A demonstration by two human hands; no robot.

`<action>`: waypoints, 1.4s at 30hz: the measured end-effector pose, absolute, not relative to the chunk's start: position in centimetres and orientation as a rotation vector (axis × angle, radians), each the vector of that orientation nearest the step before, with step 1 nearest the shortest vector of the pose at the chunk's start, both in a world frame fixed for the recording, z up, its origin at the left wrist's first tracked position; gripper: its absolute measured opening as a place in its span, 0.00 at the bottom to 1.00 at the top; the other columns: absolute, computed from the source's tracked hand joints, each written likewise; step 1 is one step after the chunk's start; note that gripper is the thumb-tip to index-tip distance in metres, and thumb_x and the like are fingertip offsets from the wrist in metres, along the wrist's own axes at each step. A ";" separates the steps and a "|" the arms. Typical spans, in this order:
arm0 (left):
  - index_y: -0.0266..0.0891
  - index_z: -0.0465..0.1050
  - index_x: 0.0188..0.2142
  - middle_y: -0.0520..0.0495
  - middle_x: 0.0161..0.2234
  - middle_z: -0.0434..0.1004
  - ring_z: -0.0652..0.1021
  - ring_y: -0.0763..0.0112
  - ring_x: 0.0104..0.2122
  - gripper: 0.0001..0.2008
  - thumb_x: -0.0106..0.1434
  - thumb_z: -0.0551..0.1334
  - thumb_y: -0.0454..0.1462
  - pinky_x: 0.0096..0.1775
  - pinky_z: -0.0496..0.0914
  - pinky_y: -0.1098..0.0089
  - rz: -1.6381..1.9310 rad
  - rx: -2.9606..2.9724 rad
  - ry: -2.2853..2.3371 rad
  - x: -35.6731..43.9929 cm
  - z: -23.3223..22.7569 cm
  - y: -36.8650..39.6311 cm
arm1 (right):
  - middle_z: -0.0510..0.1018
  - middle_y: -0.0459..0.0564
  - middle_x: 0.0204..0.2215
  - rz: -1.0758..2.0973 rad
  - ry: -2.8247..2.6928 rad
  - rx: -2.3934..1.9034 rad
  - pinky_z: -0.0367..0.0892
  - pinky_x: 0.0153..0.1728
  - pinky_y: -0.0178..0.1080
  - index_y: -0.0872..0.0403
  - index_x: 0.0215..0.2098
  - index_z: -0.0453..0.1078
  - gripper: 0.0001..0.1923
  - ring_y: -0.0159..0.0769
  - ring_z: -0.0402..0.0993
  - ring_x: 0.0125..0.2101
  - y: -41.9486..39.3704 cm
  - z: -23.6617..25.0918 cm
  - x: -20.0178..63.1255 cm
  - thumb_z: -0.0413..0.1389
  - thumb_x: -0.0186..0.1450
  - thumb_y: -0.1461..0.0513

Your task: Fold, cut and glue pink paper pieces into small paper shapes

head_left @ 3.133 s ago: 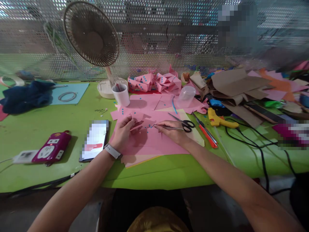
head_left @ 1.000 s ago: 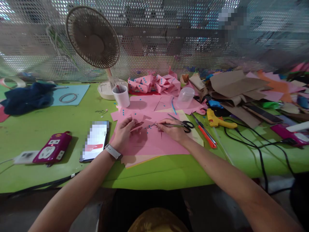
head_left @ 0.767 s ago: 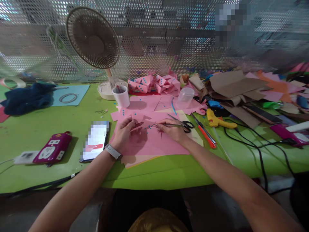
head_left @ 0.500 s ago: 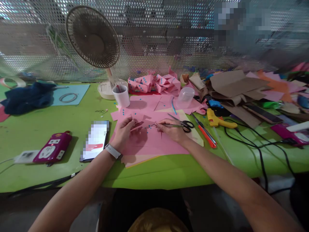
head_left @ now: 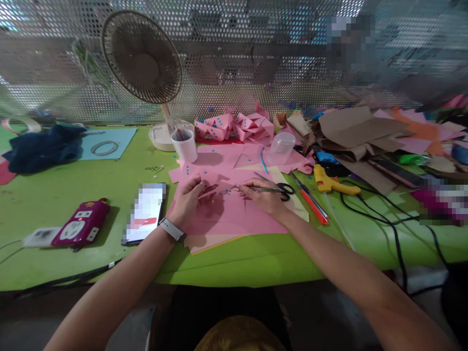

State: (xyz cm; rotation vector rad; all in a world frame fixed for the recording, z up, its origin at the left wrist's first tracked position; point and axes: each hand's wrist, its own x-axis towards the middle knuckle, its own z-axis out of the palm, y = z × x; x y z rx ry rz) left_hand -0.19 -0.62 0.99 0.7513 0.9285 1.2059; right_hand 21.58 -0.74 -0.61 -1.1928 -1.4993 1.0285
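Observation:
My left hand (head_left: 190, 200) pinches a small folded pink paper piece (head_left: 208, 187) over a stack of pink paper sheets (head_left: 234, 214) on the green table (head_left: 73, 195). My right hand (head_left: 261, 197) holds thin metal tweezers (head_left: 241, 187), whose tip points left toward the folded piece and some tiny blue dots (head_left: 224, 191) on the paper. A white watch sits on my left wrist.
Black-handled scissors (head_left: 280, 187) and a red utility knife (head_left: 312, 200) lie right of my right hand, then a yellow glue gun (head_left: 331, 183) with black cables. A phone (head_left: 144, 212), magenta power strip (head_left: 80, 229), white cup (head_left: 185, 144), fan (head_left: 142, 58) and dotted pink folded shapes (head_left: 234, 126) stand around.
Almost nothing differs; both hands stay on the pink paper, with the tweezers' tip shifting only slightly near the folded piece.

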 end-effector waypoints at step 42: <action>0.39 0.71 0.30 0.49 0.31 0.76 0.80 0.65 0.41 0.05 0.58 0.66 0.35 0.41 0.74 0.68 1.229 0.746 0.951 -0.1 0.4 -0.2 | 0.80 0.48 0.26 1.259 -1.427 -1.082 0.75 0.29 0.34 0.54 0.32 0.75 0.17 0.31 0.77 0.26 -0.6 -0.9 19.8 0.65 0.55 0.50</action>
